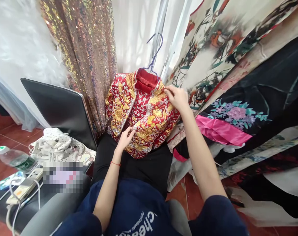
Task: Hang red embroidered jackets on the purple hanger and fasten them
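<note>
A small red jacket (142, 131) with dense gold and silver embroidery hangs upright on a purple wire hanger (155, 57), its lower hem at my lap. Its front panels part slightly, showing red patterned cloth inside. My left hand (125, 139) pinches the edge of the front opening near the middle of the jacket. Up at the shoulder on the right, beside the collar, my right hand (177, 97) is closed with thumb and fingers on the embroidered cloth.
At left stand a black chair back (60, 109), a polka-dot cloth bag (57, 146), a plastic bottle (16, 159) and a power strip (25, 186) with cables. A sequined curtain-like garment (90, 49) hangs behind. Several floral garments (234, 114) crowd the right side.
</note>
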### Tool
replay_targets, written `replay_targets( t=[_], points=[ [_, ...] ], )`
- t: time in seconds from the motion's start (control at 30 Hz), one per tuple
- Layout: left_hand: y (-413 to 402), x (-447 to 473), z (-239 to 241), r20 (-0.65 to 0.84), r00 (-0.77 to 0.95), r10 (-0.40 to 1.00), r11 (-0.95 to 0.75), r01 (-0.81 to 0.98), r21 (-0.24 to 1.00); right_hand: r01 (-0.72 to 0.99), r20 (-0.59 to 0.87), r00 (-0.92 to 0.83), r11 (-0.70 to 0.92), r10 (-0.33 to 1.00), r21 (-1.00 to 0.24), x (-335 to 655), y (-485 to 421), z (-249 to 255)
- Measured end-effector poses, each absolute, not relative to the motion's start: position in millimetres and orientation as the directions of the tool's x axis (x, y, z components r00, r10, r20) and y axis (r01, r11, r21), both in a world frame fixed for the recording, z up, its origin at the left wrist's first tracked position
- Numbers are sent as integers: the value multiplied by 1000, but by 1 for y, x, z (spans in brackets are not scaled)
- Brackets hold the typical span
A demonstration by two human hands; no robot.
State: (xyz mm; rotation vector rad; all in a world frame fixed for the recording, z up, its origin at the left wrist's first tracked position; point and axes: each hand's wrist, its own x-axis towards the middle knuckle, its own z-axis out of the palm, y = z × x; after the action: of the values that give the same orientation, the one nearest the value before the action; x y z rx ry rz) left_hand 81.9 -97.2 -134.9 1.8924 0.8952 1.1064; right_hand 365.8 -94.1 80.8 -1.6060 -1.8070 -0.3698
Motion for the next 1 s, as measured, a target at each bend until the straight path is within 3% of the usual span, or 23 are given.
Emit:
replay_targets(
  t=[0.17,0.27,0.37,0.43,0.6,0.77,0.87,1.0],
  points=[
    [-94,58,-112,385,414,825,-439,40,898,959,819,193,73,541,-275,343,-86,88],
    [-77,52,-103,486,205,850,-502,29,865,962,858,220,44,464,-270,334,-74,93],
    [-49,54,-111,519,-16,855,-513,125,849,977,832,159,34,532,-209,326,-80,92],
    [-29,58,-124,475,-48,878,-455,220,863,985,767,113,28,631,-169,321,-98,87],
    [4,63,-155,377,-7,926,-356,316,880,979,660,159,-29,734,-203,303,-164,65],
    [11,65,-160,328,143,934,-358,323,876,951,539,259,-114,802,-287,281,-198,48],
    [14,64,-156,339,157,928,-372,323,870,969,492,185,-73,851,-238,272,-207,47],
    [23,64,-151,347,58,936,-343,372,863,988,566,132,-61,814,-143,265,-210,49]
  ],
)
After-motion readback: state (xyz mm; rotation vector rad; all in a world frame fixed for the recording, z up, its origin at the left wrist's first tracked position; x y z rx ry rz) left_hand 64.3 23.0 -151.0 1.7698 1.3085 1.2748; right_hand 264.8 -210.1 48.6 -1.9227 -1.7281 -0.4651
